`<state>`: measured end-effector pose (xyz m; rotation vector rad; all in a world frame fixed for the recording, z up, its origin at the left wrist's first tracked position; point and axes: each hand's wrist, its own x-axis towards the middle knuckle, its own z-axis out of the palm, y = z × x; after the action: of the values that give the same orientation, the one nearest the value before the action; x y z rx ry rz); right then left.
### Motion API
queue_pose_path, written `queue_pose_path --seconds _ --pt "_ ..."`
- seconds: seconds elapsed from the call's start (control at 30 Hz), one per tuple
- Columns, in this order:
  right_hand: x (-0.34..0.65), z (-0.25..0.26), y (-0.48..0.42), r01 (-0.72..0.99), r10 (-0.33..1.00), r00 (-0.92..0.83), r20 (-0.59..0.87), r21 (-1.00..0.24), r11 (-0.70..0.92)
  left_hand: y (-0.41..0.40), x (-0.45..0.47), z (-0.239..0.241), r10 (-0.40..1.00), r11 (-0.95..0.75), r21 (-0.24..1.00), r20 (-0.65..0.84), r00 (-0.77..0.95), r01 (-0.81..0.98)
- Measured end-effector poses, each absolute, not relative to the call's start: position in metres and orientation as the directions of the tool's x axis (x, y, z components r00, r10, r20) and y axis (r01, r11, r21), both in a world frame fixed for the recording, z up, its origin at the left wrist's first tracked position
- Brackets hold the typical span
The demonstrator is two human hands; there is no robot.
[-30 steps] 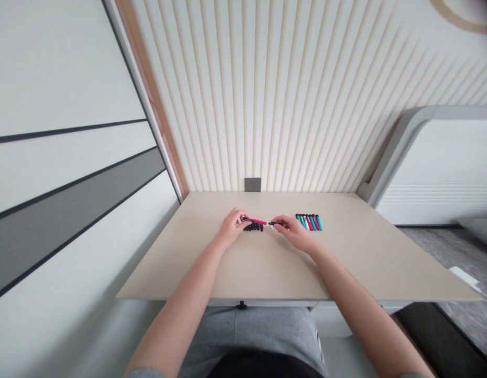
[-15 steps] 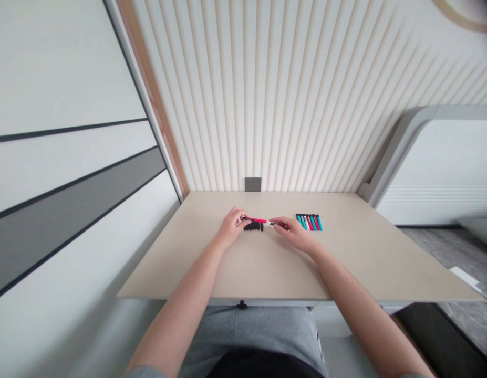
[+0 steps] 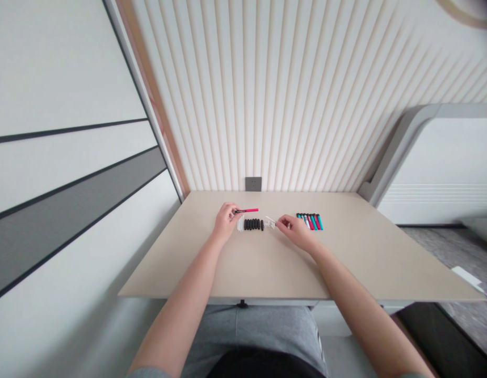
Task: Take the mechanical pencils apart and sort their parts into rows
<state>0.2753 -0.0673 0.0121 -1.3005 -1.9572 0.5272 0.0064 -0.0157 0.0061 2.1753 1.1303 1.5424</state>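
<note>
My left hand (image 3: 226,216) pinches a red marker (image 3: 251,210) by its black end, and the red barrel points right above the table. Under and beside it lie thin white sticks (image 3: 240,223) and a row of black caps (image 3: 252,224). My right hand (image 3: 289,227) has its thumb and fingers closed on a thin white stick (image 3: 270,219) that points up and left. Just below that stick lie small white pieces (image 3: 269,224), partly hidden by my right fingers. To the right of this hand is a row of teal, red and white markers (image 3: 311,221) with black ends.
Everything lies on a beige table (image 3: 267,268) against a ribbed white wall, which carries a dark socket (image 3: 253,184). A white panelled cabinet (image 3: 70,173) borders the left side. Beyond the table's right edge stands a grey-white headboard (image 3: 436,163).
My hands have moved apart from the red marker's two ends. My left hand has drawn the marker left and slightly away; my right hand now shows a thin white stick.
</note>
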Motion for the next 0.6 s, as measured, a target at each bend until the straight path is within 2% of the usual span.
queue_pose_path --seconds 0.1,0.27,0.47,0.6 --pt "0.273 0.010 -0.069 0.640 0.884 -0.343 0.317 -0.611 0.467 -0.015 0.005 0.006 0.711 -0.662 0.598 0.691 0.129 0.452" --pt "0.264 0.005 -0.072 0.612 0.812 -0.522 0.262 -0.547 0.571 -0.014 0.008 0.000 0.699 -0.700 0.581 0.675 0.235 0.415" --pt "0.265 0.004 -0.069 0.604 0.901 -0.330 0.281 -0.671 0.430 -0.019 0.013 0.000 0.713 -0.700 0.596 0.610 0.345 0.394" --pt "0.262 0.005 -0.070 0.547 0.899 -0.331 0.288 -0.717 0.431 -0.025 0.019 0.003 0.709 -0.704 0.603 0.564 0.424 0.375"
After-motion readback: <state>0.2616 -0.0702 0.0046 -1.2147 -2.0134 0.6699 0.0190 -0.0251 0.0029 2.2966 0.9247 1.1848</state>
